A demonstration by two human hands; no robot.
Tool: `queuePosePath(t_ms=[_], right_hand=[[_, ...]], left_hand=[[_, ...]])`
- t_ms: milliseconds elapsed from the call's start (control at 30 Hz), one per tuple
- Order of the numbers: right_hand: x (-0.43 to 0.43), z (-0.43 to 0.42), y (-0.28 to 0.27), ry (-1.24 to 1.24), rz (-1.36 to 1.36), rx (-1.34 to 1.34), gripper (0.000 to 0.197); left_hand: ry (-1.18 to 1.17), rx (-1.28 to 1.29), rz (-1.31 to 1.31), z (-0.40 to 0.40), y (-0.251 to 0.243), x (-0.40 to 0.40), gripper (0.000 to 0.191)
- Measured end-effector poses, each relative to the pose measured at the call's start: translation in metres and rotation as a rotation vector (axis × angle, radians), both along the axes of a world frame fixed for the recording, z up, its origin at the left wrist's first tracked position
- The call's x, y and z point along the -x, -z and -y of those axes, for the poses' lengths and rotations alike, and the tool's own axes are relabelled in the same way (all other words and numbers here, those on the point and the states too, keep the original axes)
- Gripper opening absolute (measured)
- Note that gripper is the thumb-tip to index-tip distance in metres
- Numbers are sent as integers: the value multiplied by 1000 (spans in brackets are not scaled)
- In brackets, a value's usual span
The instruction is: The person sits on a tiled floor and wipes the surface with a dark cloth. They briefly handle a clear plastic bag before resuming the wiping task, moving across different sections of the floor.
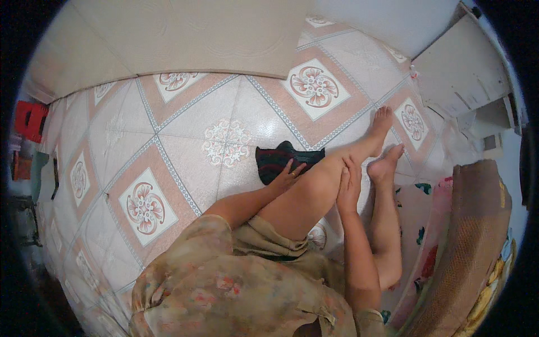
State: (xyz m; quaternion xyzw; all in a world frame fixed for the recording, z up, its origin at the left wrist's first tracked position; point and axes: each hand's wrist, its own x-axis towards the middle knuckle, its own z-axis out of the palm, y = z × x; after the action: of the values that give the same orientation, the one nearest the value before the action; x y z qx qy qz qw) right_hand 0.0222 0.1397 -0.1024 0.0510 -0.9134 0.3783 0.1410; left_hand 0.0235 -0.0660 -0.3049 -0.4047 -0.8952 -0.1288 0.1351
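Observation:
Beyond my raised knee, a black knitted fabric piece [273, 165] with dark red stripes is on or just above the tiled floor. My left hand [290, 175], a ring on one finger, lies against the fabric with two fingers spread over it. The raised leg [311, 196] hides the rest of that hand and part of the fabric, so its grip is unclear. My right hand [350, 187] rests flat along the side of the same leg, below the knee, with nothing in it. The other leg [385, 210] is folded on the floor to the right.
A pale panel [189, 38] stands across the far side. A pale cabinet [467, 71] is at the far right. Nearer on the right are a rolled brown mat [463, 236] and a floral cloth [414, 236]. A red plastic object [31, 121] sits at the left edge.

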Motion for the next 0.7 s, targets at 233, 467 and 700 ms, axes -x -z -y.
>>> queuePosePath(t_ms=[233,467,700], right_hand=[[-113,-71,103,165,243,84,40],[-101,-31,81,-34,227,-152,42],[-116,-27,98,-27,376,-296,48]], left_hand=[[-107,-162,576,-14,-94,32,45],[-236,-1208,1778,31,-205,7,58],[-447,-1472,1492,93,-254,-69,67]])
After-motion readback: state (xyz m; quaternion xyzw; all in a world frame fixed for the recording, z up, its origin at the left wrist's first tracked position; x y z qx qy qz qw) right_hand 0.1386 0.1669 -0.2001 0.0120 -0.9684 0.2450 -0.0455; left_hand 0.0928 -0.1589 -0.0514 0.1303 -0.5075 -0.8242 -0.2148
